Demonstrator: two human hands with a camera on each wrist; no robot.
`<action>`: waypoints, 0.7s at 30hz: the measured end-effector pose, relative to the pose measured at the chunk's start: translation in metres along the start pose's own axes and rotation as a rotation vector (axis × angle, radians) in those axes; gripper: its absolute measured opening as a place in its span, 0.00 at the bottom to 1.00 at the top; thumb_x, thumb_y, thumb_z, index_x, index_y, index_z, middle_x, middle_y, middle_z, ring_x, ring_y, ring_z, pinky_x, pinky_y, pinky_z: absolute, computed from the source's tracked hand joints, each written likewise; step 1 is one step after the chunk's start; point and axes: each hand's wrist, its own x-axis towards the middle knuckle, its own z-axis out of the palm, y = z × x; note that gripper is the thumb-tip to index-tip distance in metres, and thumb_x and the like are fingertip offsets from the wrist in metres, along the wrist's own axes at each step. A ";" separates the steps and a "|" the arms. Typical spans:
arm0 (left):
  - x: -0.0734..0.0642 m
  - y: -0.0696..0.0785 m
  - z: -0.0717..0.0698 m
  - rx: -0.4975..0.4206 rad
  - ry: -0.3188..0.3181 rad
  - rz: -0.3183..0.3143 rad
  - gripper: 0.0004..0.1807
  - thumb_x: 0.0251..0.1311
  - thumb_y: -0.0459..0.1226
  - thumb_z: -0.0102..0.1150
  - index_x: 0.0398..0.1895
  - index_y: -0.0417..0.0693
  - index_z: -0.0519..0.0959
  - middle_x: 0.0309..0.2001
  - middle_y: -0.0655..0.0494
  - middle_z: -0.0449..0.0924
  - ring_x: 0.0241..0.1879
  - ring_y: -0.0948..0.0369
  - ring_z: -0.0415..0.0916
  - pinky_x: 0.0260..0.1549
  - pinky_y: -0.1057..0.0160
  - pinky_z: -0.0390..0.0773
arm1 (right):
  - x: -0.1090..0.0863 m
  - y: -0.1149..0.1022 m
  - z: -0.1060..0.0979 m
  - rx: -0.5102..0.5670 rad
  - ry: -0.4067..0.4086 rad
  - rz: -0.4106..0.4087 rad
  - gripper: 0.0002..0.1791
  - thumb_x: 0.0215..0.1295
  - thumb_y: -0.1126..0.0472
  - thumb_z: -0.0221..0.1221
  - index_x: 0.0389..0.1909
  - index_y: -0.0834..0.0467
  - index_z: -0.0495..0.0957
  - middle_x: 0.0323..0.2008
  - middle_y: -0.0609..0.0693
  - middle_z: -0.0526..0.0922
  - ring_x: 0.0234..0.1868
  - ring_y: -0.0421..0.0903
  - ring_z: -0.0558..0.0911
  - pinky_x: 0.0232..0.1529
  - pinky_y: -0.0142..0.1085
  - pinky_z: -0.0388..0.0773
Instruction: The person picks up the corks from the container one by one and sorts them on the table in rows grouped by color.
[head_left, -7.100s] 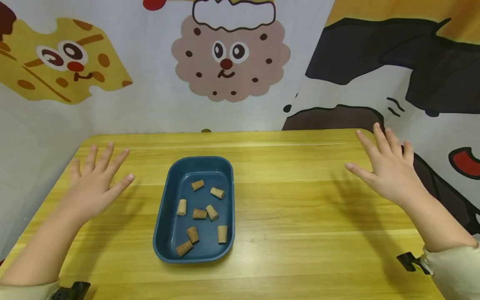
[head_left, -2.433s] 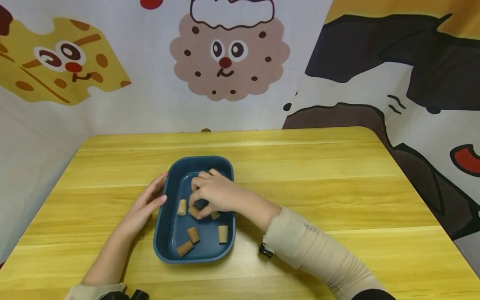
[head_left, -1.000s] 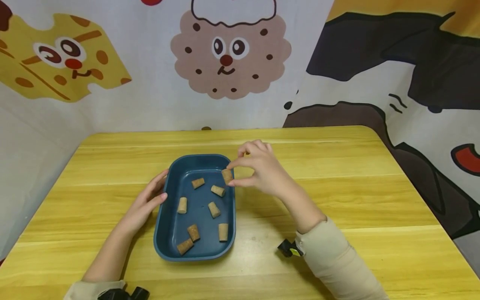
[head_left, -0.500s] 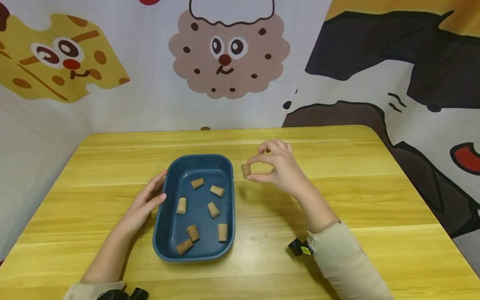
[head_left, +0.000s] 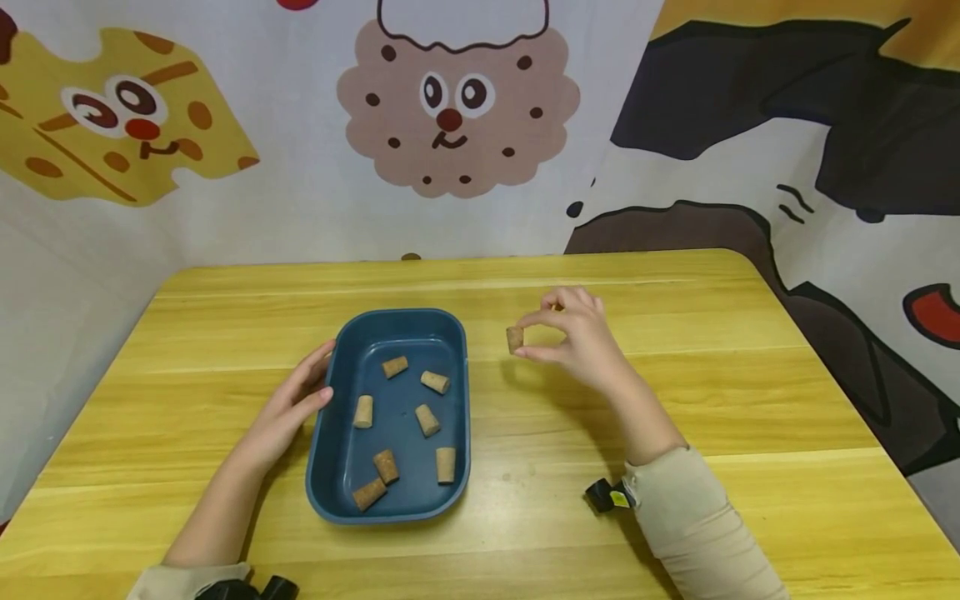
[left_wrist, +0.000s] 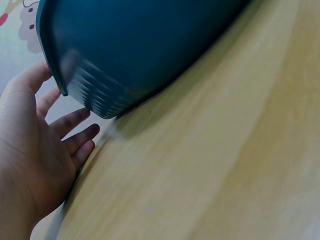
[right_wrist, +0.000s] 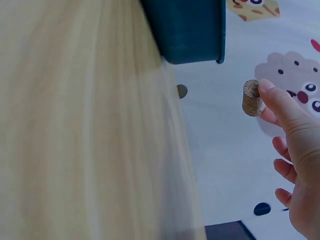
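Note:
Between thumb and forefinger my right hand point(head_left: 581, 337) pinches a brown cork point(head_left: 514, 340), raised above the table just right of the blue tray point(head_left: 313, 467). The right wrist view shows the same cork point(right_wrist: 252, 99) gripped near its end by the thumb, the other fingers loosely bent. My left hand point(head_left: 288, 408) rests against the tray's left side, thumb at the rim. In the left wrist view the fingers of that hand point(left_wrist: 45, 145) are fairly straight and touch the tray's outer wall point(left_wrist: 125, 55). Several corks, such as a pale cork point(head_left: 363, 412), lie scattered on the tray's floor.
A yellow wood-grain table point(head_left: 600, 533) lies beneath everything. Behind its far edge hangs a white curtain point(head_left: 285, 225) printed with cartoon food. A grey-white wall surface point(head_left: 67, 317) borders the left side.
The right hand has lifted one brown cork out of the tray and carried it right, past the rim. The left hand has come to the tray's left side and stays there.

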 end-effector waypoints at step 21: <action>0.001 0.001 0.000 -0.012 -0.010 -0.022 0.31 0.71 0.32 0.45 0.76 0.53 0.53 0.68 0.35 0.56 0.61 0.69 0.60 0.53 0.76 0.62 | -0.013 0.029 0.025 0.002 -0.059 0.127 0.19 0.45 0.48 0.74 0.38 0.52 0.87 0.40 0.49 0.74 0.44 0.49 0.67 0.46 0.47 0.55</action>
